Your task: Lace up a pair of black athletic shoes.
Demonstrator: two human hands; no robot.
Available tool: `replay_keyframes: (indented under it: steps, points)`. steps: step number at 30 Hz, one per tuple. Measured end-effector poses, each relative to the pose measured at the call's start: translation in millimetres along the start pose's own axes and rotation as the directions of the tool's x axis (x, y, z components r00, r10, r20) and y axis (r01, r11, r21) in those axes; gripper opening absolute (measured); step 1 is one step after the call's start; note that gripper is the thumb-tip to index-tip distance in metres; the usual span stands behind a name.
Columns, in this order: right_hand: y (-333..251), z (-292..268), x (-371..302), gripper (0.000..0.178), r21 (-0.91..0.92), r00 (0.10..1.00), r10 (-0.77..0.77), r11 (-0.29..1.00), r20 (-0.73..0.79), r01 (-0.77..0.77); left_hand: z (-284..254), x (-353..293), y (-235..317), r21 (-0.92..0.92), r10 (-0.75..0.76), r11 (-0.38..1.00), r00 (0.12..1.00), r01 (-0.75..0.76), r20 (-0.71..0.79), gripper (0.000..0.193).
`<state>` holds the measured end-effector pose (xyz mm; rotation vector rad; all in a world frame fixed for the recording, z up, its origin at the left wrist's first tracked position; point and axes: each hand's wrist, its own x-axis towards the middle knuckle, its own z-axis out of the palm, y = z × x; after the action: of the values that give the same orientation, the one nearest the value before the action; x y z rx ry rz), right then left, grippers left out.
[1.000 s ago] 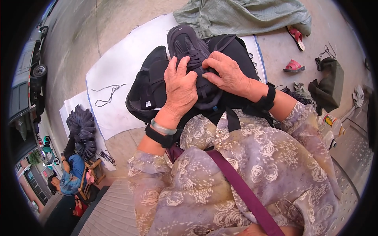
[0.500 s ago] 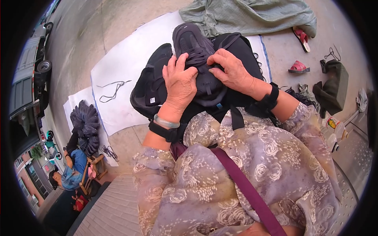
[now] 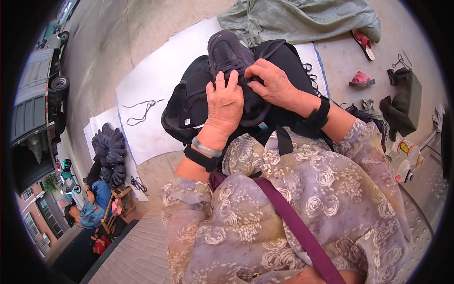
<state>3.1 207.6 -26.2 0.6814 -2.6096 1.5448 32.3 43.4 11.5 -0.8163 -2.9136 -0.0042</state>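
A black sneaker [image 3: 226,49] lies across my lap with its toe pointing away from me and its laces upward. My left hand [image 3: 224,102] rests over the tongue, its fingers stretched forward onto the laces and its thumb hidden. At the right-hand row of eyelets, my right hand [image 3: 272,84] pinches a dark shoelace between thumb and forefinger; the pinched bit is mostly covered. Beneath and around the sneaker are more black shoes or padded pieces [image 3: 182,102], whose exact kind is unclear.
A white sheet [image 3: 151,99] on the ground carries a loose dark lace [image 3: 140,113]. Farther out lie a grey-green cloth [image 3: 302,21], red sandals [image 3: 362,79], a dark pile [image 3: 109,149] and a dark green bag [image 3: 404,102]. Someone in blue [image 3: 94,208] sits at the left.
My left hand has shifted right over the sneaker's tongue, its fingers now straighter on the laces. The right hand stays pinched at the eyelets, slightly closer to the left. The whole view has moved a little.
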Motion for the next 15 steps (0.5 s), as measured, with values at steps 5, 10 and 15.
replay_keyframes:
  steps: [5, 10, 15]
  points:
    - [3, 8, 2, 0.017, -0.005, 1.000, -0.006, 1.000, -0.022, 0.006, 29, -2, -16, -0.311, -0.123, 0.948, 0.979, 0.067, -0.165, 0.011]
    - [3, 5, 1, 0.019, 0.006, 1.000, 0.006, 1.000, -0.022, -0.006, 24, -5, -24, -0.550, -0.175, 0.834, 0.969, 0.053, -0.172, 0.010]
    - [-5, 7, 6, 0.016, -0.177, 0.989, -0.144, 0.975, -0.038, 0.135, 22, -8, -29, -0.596, -0.238, 0.789, 0.969, 0.152, -0.067, 0.009]
